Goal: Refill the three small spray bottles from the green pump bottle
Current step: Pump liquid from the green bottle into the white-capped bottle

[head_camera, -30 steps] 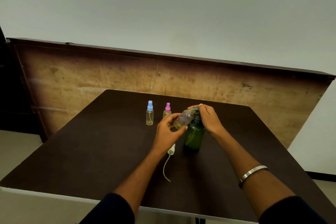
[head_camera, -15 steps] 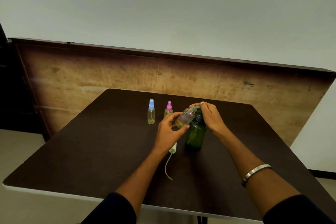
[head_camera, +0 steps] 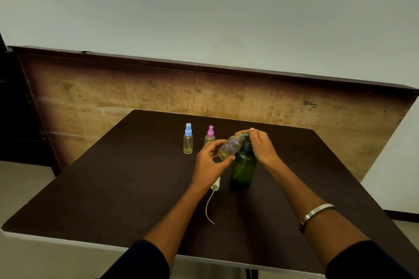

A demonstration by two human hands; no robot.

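Note:
The green pump bottle (head_camera: pixel 243 169) stands upright near the middle of the dark table (head_camera: pixel 113 188). My right hand (head_camera: pixel 260 146) grips its pump head, with fingers curled over the spout. My left hand (head_camera: pixel 209 163) holds an uncapped clear spray bottle (head_camera: pixel 229 147) tilted, its mouth against the pump spout. That bottle holds some yellowish liquid. Its white spray cap (head_camera: pixel 215 184) with a long dip tube lies on the table below my left hand. A blue-capped spray bottle (head_camera: pixel 188 139) and a pink-capped spray bottle (head_camera: pixel 210 135) stand upright behind, both with yellowish liquid.
A worn wooden panel (head_camera: pixel 136 95) rises just behind the table's far edge. The table's near edge (head_camera: pixel 68 240) is white. A metal bangle (head_camera: pixel 316 210) sits on my right forearm.
Both hands and the tilted bottle stay at the pump spout. The camera has shifted slightly; nothing else has moved.

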